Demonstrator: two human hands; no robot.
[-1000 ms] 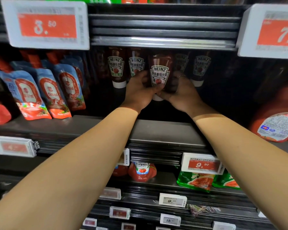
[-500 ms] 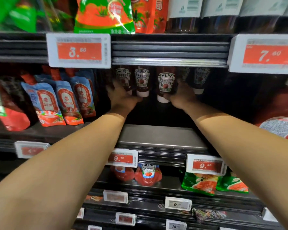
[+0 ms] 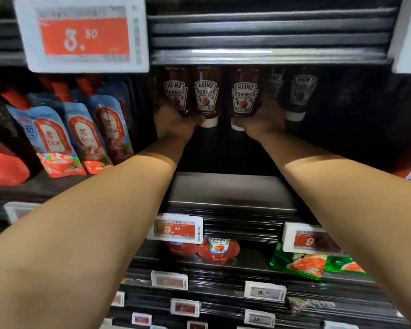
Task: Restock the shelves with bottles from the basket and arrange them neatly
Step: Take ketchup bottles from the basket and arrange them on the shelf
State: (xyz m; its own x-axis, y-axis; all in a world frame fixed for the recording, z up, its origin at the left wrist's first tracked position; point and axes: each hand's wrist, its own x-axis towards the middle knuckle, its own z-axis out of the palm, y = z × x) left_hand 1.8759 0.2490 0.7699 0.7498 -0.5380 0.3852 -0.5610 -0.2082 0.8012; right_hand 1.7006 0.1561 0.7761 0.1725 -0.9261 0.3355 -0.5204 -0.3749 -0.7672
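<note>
Item: Heinz ketchup bottles (image 3: 205,96), cap-down, rear of the dark shelf (image 3: 230,188). My left hand (image 3: 173,122) gripped the leftmost bottle's base; my right hand (image 3: 262,121) curled round the third. Best nudged level, labels forward. Pouches (image 3: 57,138) stood left; price tags (image 3: 81,34) above.

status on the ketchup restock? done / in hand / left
Done: a row of Heinz bottles, caps down, stands deep on the shelf. In hand: left hand at the leftmost bottle, right hand at the third bottle. Left: shelf front is bare; basket out of view, so remaining stock unknown.
</note>
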